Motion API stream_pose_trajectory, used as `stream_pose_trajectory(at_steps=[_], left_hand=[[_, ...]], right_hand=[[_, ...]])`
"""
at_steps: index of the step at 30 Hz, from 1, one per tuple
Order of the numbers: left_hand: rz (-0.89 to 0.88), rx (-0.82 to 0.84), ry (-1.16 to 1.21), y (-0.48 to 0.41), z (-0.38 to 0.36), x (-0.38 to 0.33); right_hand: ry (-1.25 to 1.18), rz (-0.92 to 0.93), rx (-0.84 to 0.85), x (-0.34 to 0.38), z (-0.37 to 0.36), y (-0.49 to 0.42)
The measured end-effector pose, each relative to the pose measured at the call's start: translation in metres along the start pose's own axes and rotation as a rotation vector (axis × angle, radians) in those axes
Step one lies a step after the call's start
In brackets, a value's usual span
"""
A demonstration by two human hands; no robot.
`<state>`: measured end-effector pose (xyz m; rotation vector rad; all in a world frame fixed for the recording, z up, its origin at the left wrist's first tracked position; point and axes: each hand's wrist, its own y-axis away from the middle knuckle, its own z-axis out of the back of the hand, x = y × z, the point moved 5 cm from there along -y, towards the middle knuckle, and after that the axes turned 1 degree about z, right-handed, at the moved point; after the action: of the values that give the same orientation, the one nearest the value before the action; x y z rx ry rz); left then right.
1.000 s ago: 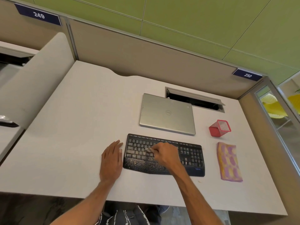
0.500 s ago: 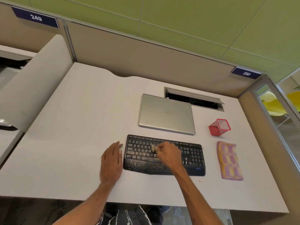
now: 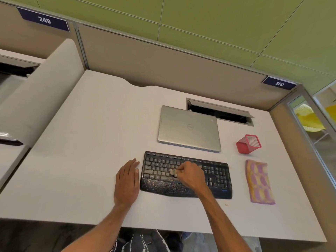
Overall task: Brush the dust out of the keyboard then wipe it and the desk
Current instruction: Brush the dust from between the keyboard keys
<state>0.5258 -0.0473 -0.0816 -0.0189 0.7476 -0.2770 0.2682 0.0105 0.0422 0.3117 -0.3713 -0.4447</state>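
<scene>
A black keyboard lies on the white desk in front of me, with pale dust over its left keys and palm rest. My right hand is closed on a small brush, whose pale bristle end touches the middle keys. My left hand rests flat on the desk, fingers together, its fingertips against the keyboard's left edge. A folded yellow-and-purple cloth lies on the desk to the right of the keyboard.
A closed silver laptop sits just behind the keyboard. A red mesh pen holder lies tipped at the right. An open cable slot is behind the laptop. Partition walls close off the back and right sides.
My right hand moved the brush across the middle keys, first away from me, then back down and left. My left hand stayed beside the keyboard.
</scene>
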Motion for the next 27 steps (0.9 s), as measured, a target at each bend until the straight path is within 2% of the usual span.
stream_pose_trajectory(at_steps=[3,8,10,13,18,20,23,27], left_hand=[[-0.001,0.003,-0.008,0.001,0.000,0.000],[-0.005,-0.004,-0.008,0.001,0.001,-0.001],[-0.007,-0.005,-0.008,0.000,0.002,-0.001],[-0.007,-0.002,-0.007,0.001,0.001,-0.001],[-0.009,0.001,-0.010,0.000,0.001,-0.001],[-0.010,-0.003,-0.009,0.000,0.002,-0.002],[-0.009,-0.005,-0.004,0.000,0.002,-0.002],[-0.012,-0.001,-0.011,0.000,0.002,-0.001]], right_hand=[[-0.037,-0.023,-0.085,-0.005,0.004,-0.002],[-0.040,-0.011,0.027,-0.002,-0.004,-0.001],[-0.082,-0.024,-0.006,-0.004,-0.002,-0.002],[-0.008,-0.029,-0.058,-0.007,0.001,-0.001],[-0.037,0.009,0.048,0.000,-0.003,-0.001],[-0.087,0.001,0.010,-0.003,0.002,-0.002],[-0.012,-0.015,-0.068,-0.008,0.008,-0.001],[0.067,0.000,-0.004,-0.007,0.002,-0.001]])
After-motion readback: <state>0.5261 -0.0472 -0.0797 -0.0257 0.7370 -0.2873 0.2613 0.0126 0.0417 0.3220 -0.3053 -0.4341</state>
